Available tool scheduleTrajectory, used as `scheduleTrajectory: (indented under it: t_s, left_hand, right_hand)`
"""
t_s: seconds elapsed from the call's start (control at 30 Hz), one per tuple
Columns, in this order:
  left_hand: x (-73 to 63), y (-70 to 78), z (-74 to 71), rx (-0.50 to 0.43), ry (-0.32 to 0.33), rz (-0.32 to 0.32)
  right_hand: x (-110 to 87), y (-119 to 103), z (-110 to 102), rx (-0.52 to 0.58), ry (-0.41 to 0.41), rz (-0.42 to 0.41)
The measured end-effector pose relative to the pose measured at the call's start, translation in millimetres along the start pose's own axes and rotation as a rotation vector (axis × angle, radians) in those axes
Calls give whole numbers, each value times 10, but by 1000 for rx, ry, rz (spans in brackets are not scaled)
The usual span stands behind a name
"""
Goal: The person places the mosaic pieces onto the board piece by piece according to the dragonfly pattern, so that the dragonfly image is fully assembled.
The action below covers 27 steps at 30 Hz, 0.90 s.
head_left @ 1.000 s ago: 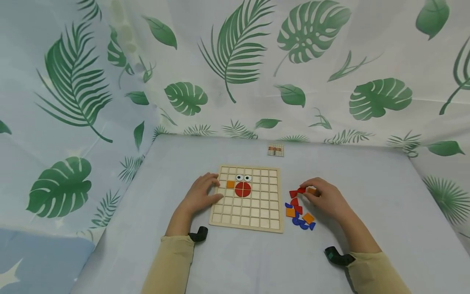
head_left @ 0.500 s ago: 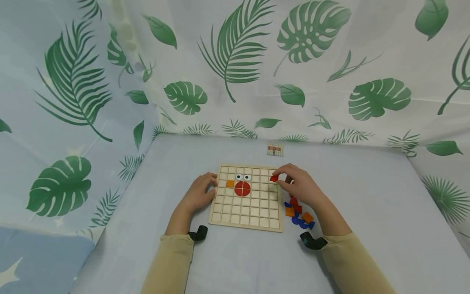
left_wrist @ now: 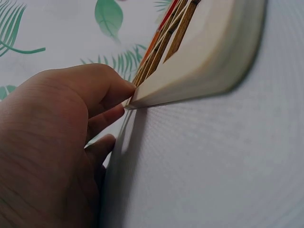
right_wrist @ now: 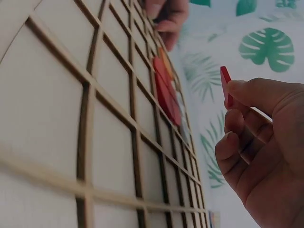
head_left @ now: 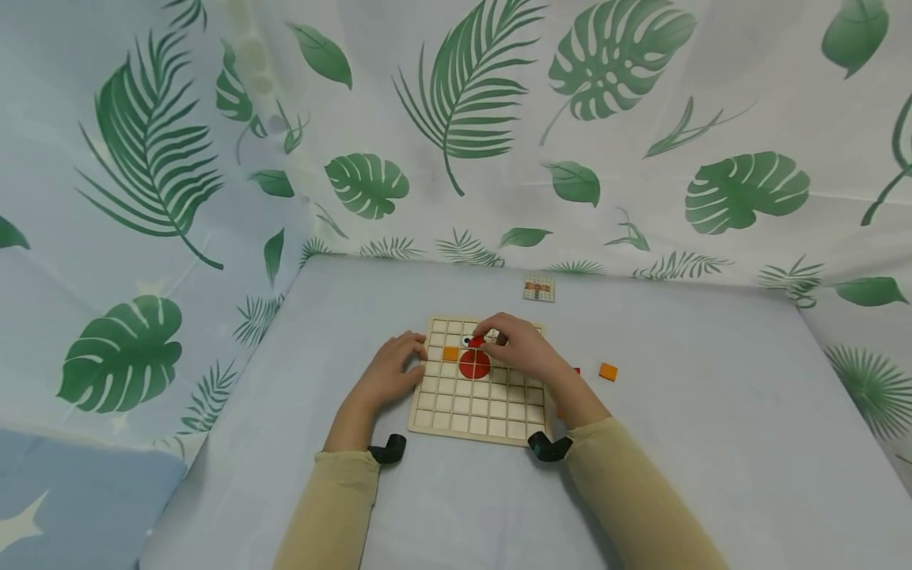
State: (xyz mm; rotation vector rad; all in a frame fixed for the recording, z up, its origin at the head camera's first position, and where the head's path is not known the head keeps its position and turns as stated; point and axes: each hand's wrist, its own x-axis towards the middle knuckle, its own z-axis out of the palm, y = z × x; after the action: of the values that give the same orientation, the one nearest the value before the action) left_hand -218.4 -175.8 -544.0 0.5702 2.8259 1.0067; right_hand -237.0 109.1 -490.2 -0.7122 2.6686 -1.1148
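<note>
A square wooden grid board (head_left: 463,412) lies on the table. My left hand (head_left: 390,372) rests at its left edge, with thumb and fingertips touching the rim (left_wrist: 185,78) in the left wrist view. Over the upper part of the board, my right hand (head_left: 523,348) pinches a thin red tile (right_wrist: 226,88) between thumb and fingers. That tile stands edge-on above the grid in the right wrist view. Set in the board are a red circle of quarter pieces (head_left: 473,365), an orange square tile (head_left: 451,354) and a white eye tile (head_left: 466,341). The second eye is hidden by my right hand.
Behind the board lies a small pattern card (head_left: 539,289). An orange square (head_left: 608,371) sits on the table to the right, beyond my right forearm, which covers most of the loose tiles there. A leaf-print curtain (head_left: 499,158) closes off the back.
My right hand picked up a red tile from the pile at the right and carried it left over the board to near the eyes. My left hand stayed at the board's edge.
</note>
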Motion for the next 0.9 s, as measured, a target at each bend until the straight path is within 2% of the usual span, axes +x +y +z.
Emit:
scheduleTrajectory:
  t_s: [0.17,0.47,0.67,0.9]
  left_hand:
    - [8,-3,1,-6,-3,0]
    - [9,-33,2,5,7,17]
    - [12,-47,4,13,8,17]
    - [19,-60,18,11,24,25]
  right_hand:
    - [177,-40,195,-6,-25,27]
    - [360,-174,499,-27,-36,68]
    - [460,-229,621,-70,-35,88]
    - [488,-293,678,-105,-19,89]
